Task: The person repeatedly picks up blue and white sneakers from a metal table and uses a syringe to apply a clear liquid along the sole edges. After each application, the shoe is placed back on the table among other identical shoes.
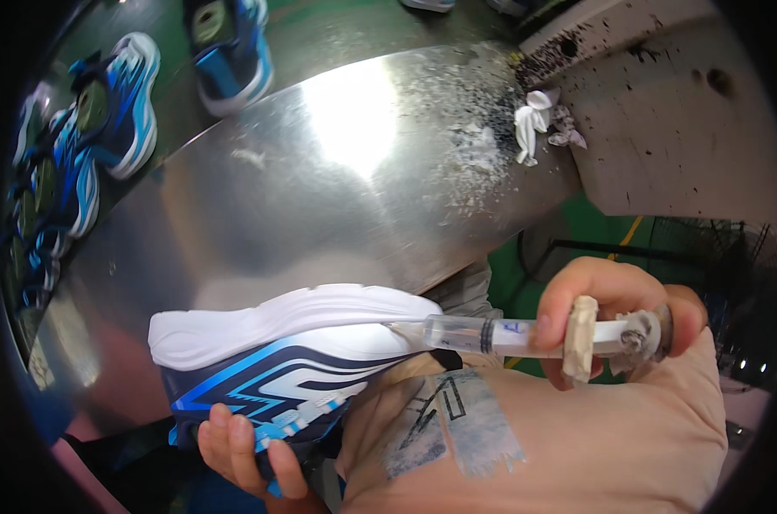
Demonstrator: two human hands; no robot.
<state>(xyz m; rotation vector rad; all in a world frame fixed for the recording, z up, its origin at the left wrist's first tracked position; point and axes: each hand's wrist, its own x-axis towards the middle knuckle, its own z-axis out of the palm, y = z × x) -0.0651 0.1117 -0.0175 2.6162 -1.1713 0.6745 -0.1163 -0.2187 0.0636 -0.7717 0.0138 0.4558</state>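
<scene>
Our left hand (249,450) grasps a shoe (294,343), right hand (615,283) a syringe (513,335), other shoes (140,98) past the bench (285,197) edge, panel (688,141) at right, open room between.

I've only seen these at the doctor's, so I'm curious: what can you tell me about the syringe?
The syringe has a clear, plastic-looking barrel with dark markings, a black ringed seal inside and a pale plunger. Lumpy, off-white material covers its flange and rear end. It lies nearly level across the view, gripped by the right hand, its narrow tip pointing left at the sole edge of the blue and white shoe. Whether anything fills it, I can't tell.
</scene>
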